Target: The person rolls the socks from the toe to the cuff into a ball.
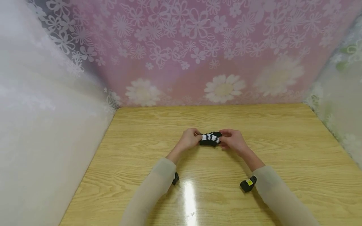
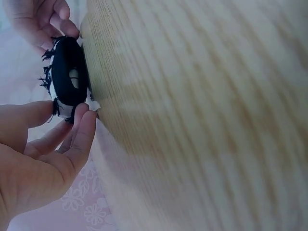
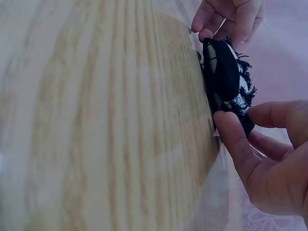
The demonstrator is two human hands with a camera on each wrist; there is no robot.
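A small black-and-white knit piece (image 1: 210, 138), like a sock turned inside out, is held between both hands above the wooden table. Loose dark threads stick out along its white part, and its black band gapes in a narrow slot in the left wrist view. My left hand (image 1: 190, 138) pinches one end between thumb and fingers. At the other end, my right hand (image 1: 233, 140) grips it the same way, thumb on the near side. The right wrist view shows the knit piece (image 3: 224, 72) close over the tabletop, both hands at its ends.
The wood-grain table (image 1: 135, 150) reaches back to a pink flowered backdrop (image 1: 181, 78). Pale panels stand at the left (image 1: 51, 110) and right. A black wrist camera (image 1: 248, 184) sits under the right sleeve, another under the left. Light glares on the near tabletop.
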